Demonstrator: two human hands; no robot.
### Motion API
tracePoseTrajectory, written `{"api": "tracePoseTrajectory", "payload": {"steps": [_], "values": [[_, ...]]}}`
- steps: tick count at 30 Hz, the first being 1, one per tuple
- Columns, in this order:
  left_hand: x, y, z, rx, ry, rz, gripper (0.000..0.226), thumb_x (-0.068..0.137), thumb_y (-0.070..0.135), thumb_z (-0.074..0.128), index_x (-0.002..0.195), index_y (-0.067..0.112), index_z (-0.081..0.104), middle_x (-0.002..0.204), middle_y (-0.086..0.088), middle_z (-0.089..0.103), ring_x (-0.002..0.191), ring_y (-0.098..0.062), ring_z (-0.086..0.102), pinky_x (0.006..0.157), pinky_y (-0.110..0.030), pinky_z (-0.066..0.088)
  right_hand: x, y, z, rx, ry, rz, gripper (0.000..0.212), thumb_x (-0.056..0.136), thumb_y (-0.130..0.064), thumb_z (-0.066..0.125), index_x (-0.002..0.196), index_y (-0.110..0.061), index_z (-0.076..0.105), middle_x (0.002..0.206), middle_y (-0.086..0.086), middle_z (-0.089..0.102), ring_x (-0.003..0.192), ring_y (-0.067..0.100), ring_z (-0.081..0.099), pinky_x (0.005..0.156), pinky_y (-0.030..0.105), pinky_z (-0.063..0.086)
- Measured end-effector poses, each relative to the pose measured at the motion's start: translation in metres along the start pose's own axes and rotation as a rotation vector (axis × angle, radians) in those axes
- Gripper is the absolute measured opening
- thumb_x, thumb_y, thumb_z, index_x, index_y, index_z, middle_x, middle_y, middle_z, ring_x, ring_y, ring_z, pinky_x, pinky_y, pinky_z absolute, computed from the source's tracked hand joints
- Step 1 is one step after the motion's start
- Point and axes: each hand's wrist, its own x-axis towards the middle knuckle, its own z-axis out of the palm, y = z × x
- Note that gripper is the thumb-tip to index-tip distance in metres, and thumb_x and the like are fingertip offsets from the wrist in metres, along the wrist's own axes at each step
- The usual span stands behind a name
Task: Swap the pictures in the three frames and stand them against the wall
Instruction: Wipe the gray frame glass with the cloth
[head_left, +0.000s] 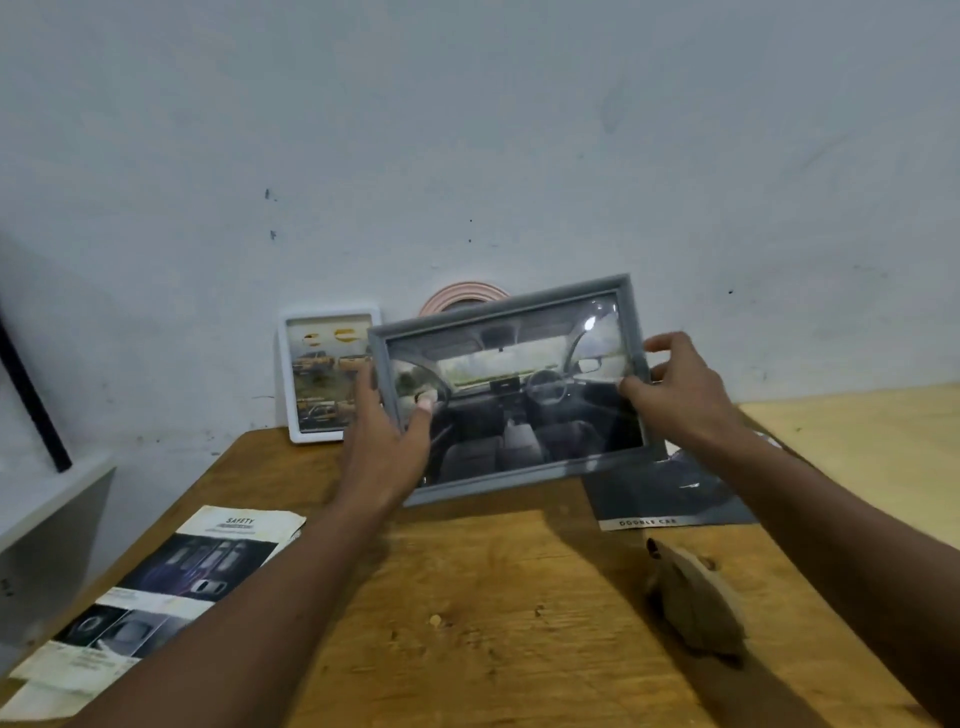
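A grey frame (514, 384) with a car-interior picture is held up, tilted, above the back of the wooden table (493, 597). My left hand (387, 441) grips its left edge, thumb on the glass. My right hand (685, 395) pinches its right edge. Against the wall behind stands a white frame (324, 379) with pictures of yellow trucks. A round pink frame (465, 299) is mostly hidden behind the grey one. A dark car picture (670, 499) lies flat under the grey frame's right corner.
A safety brochure (171, 587) lies on the table's left part. A cardboard stand piece (696, 597) lies at the front right. A lighter wooden surface (857, 441) adjoins on the right. A grey object (47, 540) and a black bar (31, 395) stand at the left.
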Motion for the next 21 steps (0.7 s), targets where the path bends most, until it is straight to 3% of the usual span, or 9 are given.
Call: {"api": "tracePoseTrajectory", "payload": {"steps": [3,5,9,11,14,17,21], "values": [[0.005,0.023,0.032,-0.031,-0.064,0.109,0.078,0.098,0.051,0.055,0.158,0.041,0.007,0.166,-0.003,0.025,0.148,-0.030,0.033,0.114,-0.058,0.037,0.015,0.018,-0.032,0.008,0.038,-0.035,0.052,0.092,-0.018,0.069,0.135,-0.020,0.039,0.109,0.007,0.058,0.082,0.017,0.061,0.060,0.022,0.049],[0.004,0.037,0.059,-0.055,-0.112,0.192,0.077,0.097,0.062,0.046,0.159,0.041,0.006,0.169,0.003,0.017,0.152,-0.025,0.023,0.120,-0.053,0.029,0.022,0.036,-0.050,-0.008,0.044,-0.025,0.054,0.091,-0.014,0.069,0.136,-0.020,0.039,0.114,0.009,0.057,0.089,0.023,0.061,0.063,0.024,0.050],[0.010,0.051,0.113,-0.055,-0.215,0.240,0.077,0.094,0.074,0.037,0.158,0.045,0.007,0.170,0.005,0.009,0.155,-0.020,0.013,0.119,-0.047,0.021,0.043,0.074,-0.074,-0.063,0.081,0.013,0.060,0.087,-0.015,0.073,0.137,-0.021,0.041,0.125,0.014,0.060,0.102,0.030,0.062,0.084,0.048,0.058],[0.019,0.054,0.138,-0.026,-0.258,0.223,0.076,0.094,0.076,0.034,0.159,0.043,0.013,0.170,0.002,0.008,0.155,-0.019,0.011,0.120,-0.048,0.019,0.058,0.090,-0.081,-0.090,0.094,0.016,0.061,0.086,-0.015,0.073,0.138,-0.020,0.042,0.129,0.015,0.058,0.106,0.030,0.059,0.085,0.043,0.057],[0.032,0.056,0.170,0.032,-0.304,0.208,0.074,0.094,0.072,0.032,0.159,0.039,0.019,0.171,-0.001,0.004,0.156,-0.019,0.007,0.117,-0.038,0.016,0.087,0.110,-0.085,-0.082,0.101,0.034,0.059,0.087,-0.012,0.072,0.138,-0.019,0.044,0.127,0.013,0.058,0.101,0.026,0.057,0.073,0.030,0.054],[0.051,0.053,0.197,0.075,-0.326,0.182,0.078,0.091,0.075,0.029,0.159,0.038,0.021,0.171,-0.002,0.003,0.156,-0.019,0.001,0.120,-0.040,0.014,0.118,0.127,-0.084,-0.092,0.089,0.036,0.059,0.087,-0.013,0.072,0.138,-0.021,0.044,0.126,0.012,0.058,0.105,0.027,0.059,0.082,0.038,0.057],[0.075,0.045,0.224,0.131,-0.309,0.145,0.084,0.085,0.080,0.024,0.158,0.039,0.023,0.171,-0.003,0.006,0.156,-0.023,0.004,0.123,-0.048,0.016,0.154,0.146,-0.071,-0.101,0.078,0.060,0.058,0.085,-0.013,0.072,0.136,-0.020,0.045,0.117,0.012,0.060,0.095,0.028,0.064,0.068,0.029,0.055]]}}
